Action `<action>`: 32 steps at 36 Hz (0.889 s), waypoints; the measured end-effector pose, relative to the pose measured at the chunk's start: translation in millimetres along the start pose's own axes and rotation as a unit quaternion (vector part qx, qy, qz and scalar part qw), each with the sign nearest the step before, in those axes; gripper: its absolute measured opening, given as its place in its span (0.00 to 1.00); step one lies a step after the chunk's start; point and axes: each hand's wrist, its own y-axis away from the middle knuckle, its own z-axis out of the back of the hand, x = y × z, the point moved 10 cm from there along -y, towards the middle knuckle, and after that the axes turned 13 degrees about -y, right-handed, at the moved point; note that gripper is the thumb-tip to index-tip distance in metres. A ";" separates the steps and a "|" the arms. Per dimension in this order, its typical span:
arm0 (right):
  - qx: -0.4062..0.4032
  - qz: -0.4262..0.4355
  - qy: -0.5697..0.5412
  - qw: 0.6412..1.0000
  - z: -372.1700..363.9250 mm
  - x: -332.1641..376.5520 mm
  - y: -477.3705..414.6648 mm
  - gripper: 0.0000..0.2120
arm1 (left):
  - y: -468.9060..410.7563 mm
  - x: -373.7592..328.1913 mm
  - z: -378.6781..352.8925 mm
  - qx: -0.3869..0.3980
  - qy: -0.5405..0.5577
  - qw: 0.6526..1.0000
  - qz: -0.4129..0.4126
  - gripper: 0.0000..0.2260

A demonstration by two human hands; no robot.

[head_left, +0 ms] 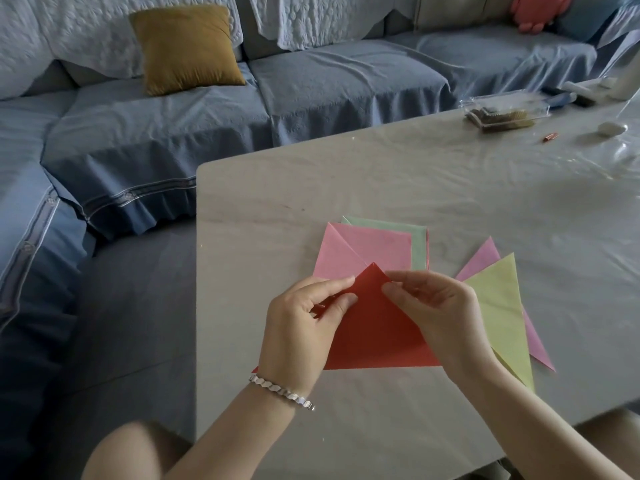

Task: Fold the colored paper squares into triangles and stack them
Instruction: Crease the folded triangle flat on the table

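Clock directions are read with the red triangle as the dial's centre.

Far left, about 10 o'clock: a sofa under a blue cover, bearing a mustard cushion.

At 9 o'clock: the left hand, a silver bracelet on its wrist. Thumb and forefinger are closed on the red sheet's left sloping edge, just below the apex.

Centre: the red triangle, a square already doubled along its diagonal, apex toward 12 o'clock and long edge toward 6. Whether it lies flat on the table or is raised slightly cannot be told.

At 12 o'clock, partly overlapped by the apex: the unfolded supply, a pink square with one corner turned in, on a green square.

At 3 o'clock: the right hand, thumb and forefinger pinching the right sloping edge near the apex.

Further toward 3 o'clock: the finished pile, a yellow-green triangle lying over a lilac triangle, fanned and not squared.

At 2 o'clock, well apart: a clear plastic box.

Handling note: the paper is judged thin, very light and limp, and likely to slide on the glossy table cover. It marks permanently wherever pressed. It is best held by light pinches at the edges near matched corners, and the fold run down only once the edges coincide.
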 end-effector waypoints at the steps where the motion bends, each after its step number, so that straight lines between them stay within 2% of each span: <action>1: 0.000 -0.002 0.000 1.000 0.2 0.0 0.3 0.13 | -0.3 -1.2 0.7 0.000 -0.001 1.000 -0.003 0.09; 7: 0.004 -0.012 0.001 1.000 0.8 0.3 0.9 0.14 | 0.7 -1.8 1.4 0.004 -0.012 1.000 -0.003 0.08; 10: 0.029 -0.009 0.039 0.999 -1.9 1.0 -0.7 0.14 | 0.4 0.3 0.5 0.015 -0.020 1.000 0.009 0.09; 15: 0.175 -0.035 0.164 0.970 -25.9 -5.2 -1.2 0.12 | 2.6 7.2 -15.9 0.101 -0.026 0.994 0.024 0.12; 19: 0.242 -0.006 0.273 0.931 -38.0 -8.1 -3.3 0.07 | 11.1 11.2 -31.6 0.177 -0.046 0.983 0.001 0.10; 20: 0.247 0.020 0.306 0.919 -41.3 -7.2 -4.2 0.06 | 13.2 14.9 -32.5 0.184 -0.038 0.982 0.015 0.12; 22: 0.236 0.135 0.372 0.888 -48.9 1.9 -4.9 0.05 | 15.7 28.2 -30.6 0.176 -0.028 0.982 0.069 0.13; 24: 0.218 0.220 0.395 0.865 -55.2 3.9 0.7 0.06 | 19.8 51.9 -28.3 0.149 0.003 0.975 0.163 0.12; 26: 0.219 0.224 0.394 0.864 -59.2 -8.4 5.5 0.10 | 30.8 82.9 -31.7 0.124 0.077 0.949 0.279 0.10; 28: 0.254 0.204 0.406 0.854 -64.8 -30.3 13.7 0.14 | 42.5 107.6 -35.8 0.107 0.101 0.925 0.350 0.07; 30: 0.297 0.190 0.451 0.820 -69.4 -60.4 23.9 0.17 | 48.2 126.1 -37.8 0.107 0.047 0.927 0.355 0.05; 32: 0.330 0.163 0.503 0.782 -69.2 -93.0 32.3 0.16 | 50.2 135.1 -38.9 0.114 -0.004 0.934 0.340 0.08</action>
